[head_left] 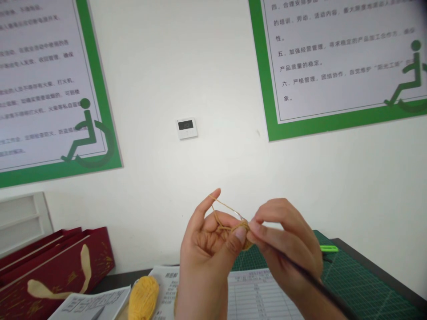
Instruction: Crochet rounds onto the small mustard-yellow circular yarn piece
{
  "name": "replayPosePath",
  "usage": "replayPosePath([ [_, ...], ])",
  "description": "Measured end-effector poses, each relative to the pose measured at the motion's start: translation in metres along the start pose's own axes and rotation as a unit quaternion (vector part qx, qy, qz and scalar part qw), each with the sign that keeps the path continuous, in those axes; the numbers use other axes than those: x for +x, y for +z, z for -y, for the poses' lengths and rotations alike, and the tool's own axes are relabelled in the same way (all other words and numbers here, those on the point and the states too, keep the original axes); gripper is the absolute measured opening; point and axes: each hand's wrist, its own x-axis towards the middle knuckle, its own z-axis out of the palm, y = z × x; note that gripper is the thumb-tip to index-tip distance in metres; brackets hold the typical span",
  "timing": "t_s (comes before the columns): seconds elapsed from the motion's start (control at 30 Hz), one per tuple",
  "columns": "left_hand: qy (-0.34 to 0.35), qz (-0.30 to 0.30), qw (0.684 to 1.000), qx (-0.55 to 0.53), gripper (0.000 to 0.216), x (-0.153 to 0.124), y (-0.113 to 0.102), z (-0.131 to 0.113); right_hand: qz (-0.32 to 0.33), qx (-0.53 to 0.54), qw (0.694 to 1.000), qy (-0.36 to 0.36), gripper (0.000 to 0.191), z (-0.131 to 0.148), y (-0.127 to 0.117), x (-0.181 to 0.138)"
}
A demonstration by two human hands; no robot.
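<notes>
My left hand (213, 235) pinches a small piece of yellow-brown crochet work (247, 242) between thumb and fingers. Its raised index finger carries a strand of yarn (225, 205) that runs down to the stitches. Close against it, my right hand (287, 244) grips a crochet hook (300, 269) with a long dark handle. The hook's thin metal tip (238, 214) shows at the top edge of the piece, by the yarn. My fingers cover part of the crochet work. Below and left of my hands lies a yellow ball of yarn (143, 298).
Printed sheets (260, 293) lie under my hands. A green cutting mat (360, 280) is at the right, with a bright green object (329, 248) on it. Dark red gift bags (63, 271) stand at the left. A thermostat (187, 129) and green-framed posters (267, 111) hang on the wall.
</notes>
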Motion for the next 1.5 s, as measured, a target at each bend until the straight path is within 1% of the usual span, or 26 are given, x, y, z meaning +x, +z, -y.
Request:
replayPosePath([
  [0.03, -0.035, 0.016, 0.999, -0.019, 0.063, 0.000, -0.002, -0.001, -0.006, -0.036, 0.998, -0.051, 0.036, 0.000, 0.000, -0.002],
  [0.07, -0.069, 0.036, 0.996, -0.043, 0.060, 0.000, -0.003, -0.002, -0.013, -0.025, 0.998, -0.058, 0.037, 0.000, 0.000, -0.004],
  [0.1, -0.097, 0.055, 0.991, -0.068, 0.058, 0.000, -0.005, -0.003, -0.027, 0.008, 0.999, -0.040, 0.035, 0.001, 0.002, -0.005],
  [0.13, -0.116, 0.071, 0.986, -0.091, 0.055, 0.000, -0.006, -0.004, -0.037, 0.067, 0.997, 0.000, 0.029, 0.002, 0.005, -0.006],
  [0.17, -0.123, 0.081, 0.983, -0.111, 0.053, 0.000, -0.007, -0.005, -0.058, 0.127, 0.989, 0.054, 0.022, 0.003, 0.009, -0.007],
  [0.23, -0.117, 0.084, 0.981, -0.133, 0.052, 0.001, -0.008, -0.006, -0.092, 0.235, 0.955, 0.157, 0.009, 0.007, 0.015, -0.007],
  [0.27, -0.112, 0.082, 0.982, -0.132, 0.052, 0.002, -0.008, -0.007, -0.104, 0.276, 0.934, 0.200, 0.007, 0.009, 0.016, -0.006],
  [0.37, -0.108, 0.089, 0.983, -0.115, 0.054, 0.003, -0.008, -0.008, -0.118, 0.372, 0.876, 0.284, 0.014, 0.012, 0.016, 0.000],
  [0.47, -0.110, 0.098, 0.984, -0.100, 0.054, 0.002, -0.011, -0.007, -0.108, 0.457, 0.803, 0.367, 0.024, 0.014, 0.012, 0.006],
  [0.53, -0.095, 0.095, 0.988, -0.078, 0.053, 0.002, -0.011, -0.006, -0.086, 0.494, 0.757, 0.419, 0.026, 0.014, 0.010, 0.009],
  [0.57, -0.081, 0.089, 0.991, -0.062, 0.053, 0.002, -0.011, -0.005, -0.076, 0.502, 0.743, 0.436, 0.026, 0.014, 0.009, 0.011],
  [0.6, -0.062, 0.080, 0.994, -0.045, 0.052, 0.002, -0.011, -0.004, -0.067, 0.503, 0.736, 0.448, 0.026, 0.014, 0.009, 0.011],
  [0.67, -0.028, 0.060, 0.998, -0.017, 0.052, 0.003, -0.009, -0.003, -0.056, 0.495, 0.737, 0.456, 0.025, 0.013, 0.009, 0.012],
  [0.73, -0.015, 0.047, 0.999, -0.004, 0.052, 0.003, -0.007, -0.002, -0.053, 0.481, 0.747, 0.455, 0.023, 0.013, 0.010, 0.012],
  [0.83, -0.015, 0.041, 0.999, 0.004, 0.054, 0.004, -0.007, -0.002, -0.057, 0.462, 0.759, 0.456, 0.023, 0.012, 0.010, 0.011],
  [1.0, -0.016, 0.039, 0.999, 0.007, 0.054, 0.004, -0.007, -0.001, -0.058, 0.451, 0.762, 0.460, 0.025, 0.013, 0.012, 0.010],
  [1.07, -0.017, 0.035, 0.999, 0.003, 0.054, 0.004, -0.008, 0.000, -0.060, 0.439, 0.769, 0.461, 0.026, 0.013, 0.013, 0.009],
  [1.17, -0.020, 0.033, 0.999, -0.008, 0.057, 0.004, -0.007, -0.001, -0.058, 0.403, 0.795, 0.450, 0.024, 0.012, 0.014, 0.007],
  [1.27, -0.034, 0.030, 0.999, -0.009, 0.058, 0.003, -0.007, -0.003, -0.050, 0.360, 0.832, 0.419, 0.018, 0.011, 0.014, 0.005],
  [1.37, -0.040, 0.019, 0.999, -0.009, 0.058, 0.002, -0.006, -0.005, -0.031, 0.321, 0.863, 0.389, 0.012, 0.011, 0.011, 0.005],
  [1.43, -0.034, 0.009, 0.999, -0.007, 0.058, 0.001, -0.004, -0.006, -0.011, 0.301, 0.873, 0.385, 0.011, 0.011, 0.008, 0.005],
  [1.5, -0.021, -0.001, 1.000, 0.005, 0.057, 0.001, -0.003, -0.005, 0.010, 0.296, 0.873, 0.388, 0.011, 0.010, 0.005, 0.005],
])
